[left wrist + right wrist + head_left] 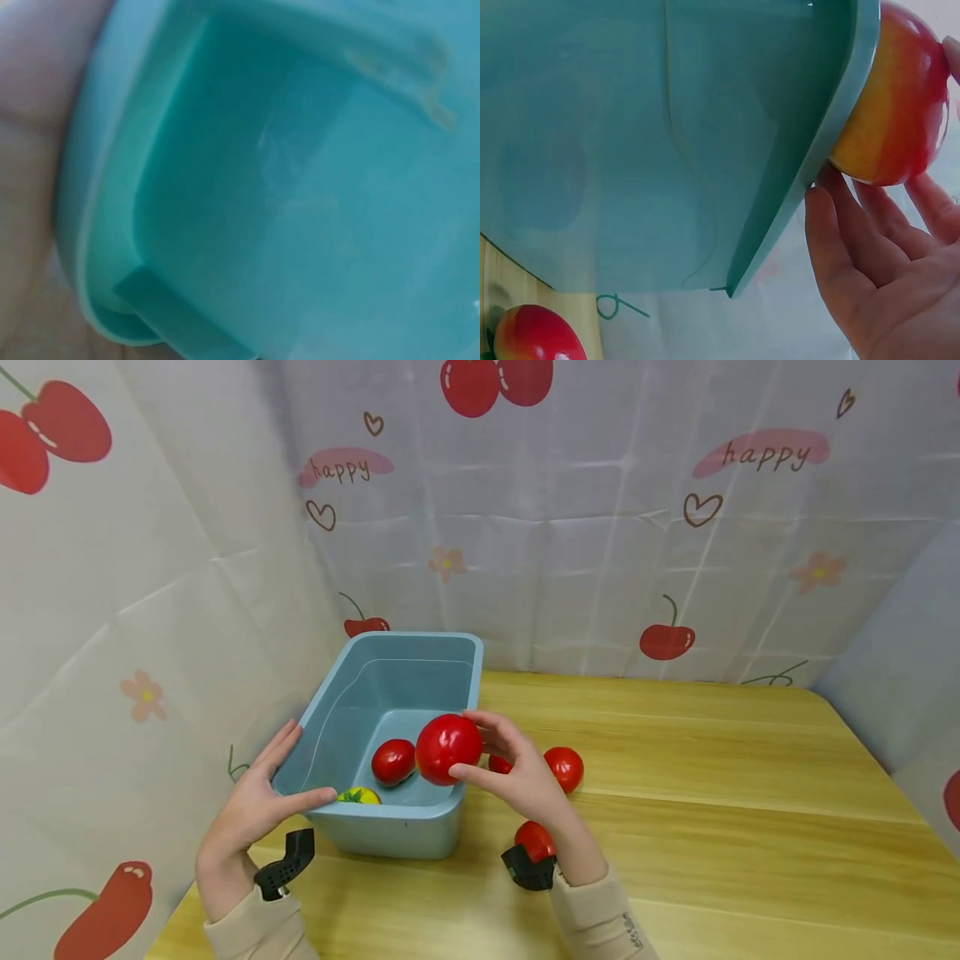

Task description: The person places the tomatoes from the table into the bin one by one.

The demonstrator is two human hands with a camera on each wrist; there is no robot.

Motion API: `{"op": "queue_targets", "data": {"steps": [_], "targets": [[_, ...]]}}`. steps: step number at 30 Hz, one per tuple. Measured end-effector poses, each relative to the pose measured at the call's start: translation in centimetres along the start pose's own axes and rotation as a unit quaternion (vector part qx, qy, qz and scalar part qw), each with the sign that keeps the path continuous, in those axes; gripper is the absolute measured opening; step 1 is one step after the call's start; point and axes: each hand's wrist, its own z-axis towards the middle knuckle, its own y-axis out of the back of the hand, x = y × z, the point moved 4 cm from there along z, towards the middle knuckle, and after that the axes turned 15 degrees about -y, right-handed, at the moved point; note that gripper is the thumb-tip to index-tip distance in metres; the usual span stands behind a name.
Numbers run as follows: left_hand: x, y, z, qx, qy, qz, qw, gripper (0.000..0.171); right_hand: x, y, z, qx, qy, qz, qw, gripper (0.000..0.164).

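My right hand (517,768) holds a glossy red apple (448,749) between thumb and fingers, over the near right part of a blue plastic bin (431,812). In the right wrist view the apple (896,97) shows a yellow side and sits just past the bin's rim (832,127). My left hand (251,802) rests on the bin's near left corner, its thumb along the front rim and its fingers straight along the left side. Inside the bin lie a red fruit (393,762) and a yellow fruit with green leaves (360,795), partly hidden by the front wall.
Right of the bin, red fruits lie on the wooden table (712,810): one round (564,769), one half hidden behind my right hand (500,764), one by the wrist camera (535,841). A cherry-print curtain (570,552) stands behind and to the left.
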Motion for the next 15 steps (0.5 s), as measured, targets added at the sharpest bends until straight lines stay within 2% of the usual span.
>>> {"op": "queue_targets", "data": {"steps": [4, 11, 15], "targets": [[0.0, 0.0, 0.0, 0.001, 0.000, -0.001, 1.0000, 0.097, 0.1, -0.3, 0.0, 0.000, 0.002, -0.023, 1.000, 0.059], [-0.2, 0.0, -0.1, 0.002, 0.000, 0.000, 1.0000, 0.096, -1.8, -0.7, 1.4, -0.009, 0.009, -0.078, 0.997, 0.063], [-0.1, 0.0, 0.0, 0.000, -0.005, 0.002, 1.0000, 0.096, -2.1, -0.9, 1.7, -0.004, 0.024, -0.095, 0.995, 0.062]]}}
